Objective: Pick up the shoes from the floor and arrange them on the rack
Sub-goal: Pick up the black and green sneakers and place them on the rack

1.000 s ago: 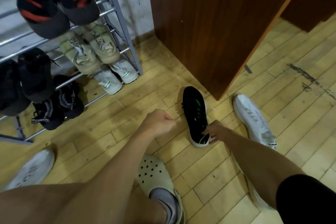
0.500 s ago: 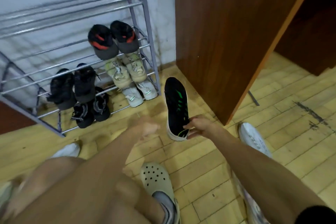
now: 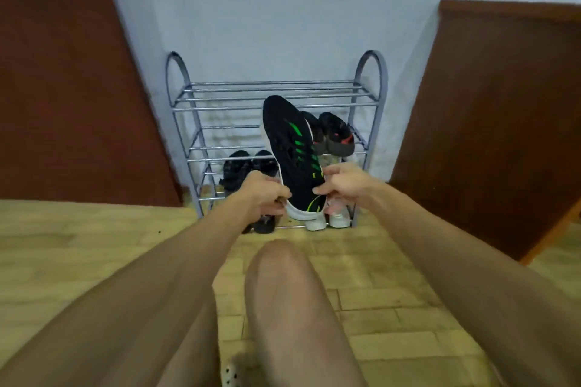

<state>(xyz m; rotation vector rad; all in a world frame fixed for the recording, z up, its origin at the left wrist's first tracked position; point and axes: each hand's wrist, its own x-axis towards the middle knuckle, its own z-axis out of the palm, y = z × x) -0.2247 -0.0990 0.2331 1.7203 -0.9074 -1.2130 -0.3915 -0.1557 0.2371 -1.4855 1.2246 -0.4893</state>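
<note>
Gripping the heel end of a black shoe (image 3: 294, 148) from both sides, the left hand (image 3: 262, 195) and right hand (image 3: 341, 182) are closed on it in front of the rack (image 3: 367, 97).

The shoe is held off the floor (image 3: 78, 248) with its green-striped sole turned toward the camera, toe up and leaning slightly left above the grip, white heel rim down between the fingers. Just behind the toe, a dark pair with red (image 3: 334, 135) is seen on a middle shelf. Behind the left hand, black sandals (image 3: 240, 166) are set lower on the rack. Below the right hand, white shoes (image 3: 327, 220) are partly hidden at the bottom. Brown panels stand well apart on either side.
</note>
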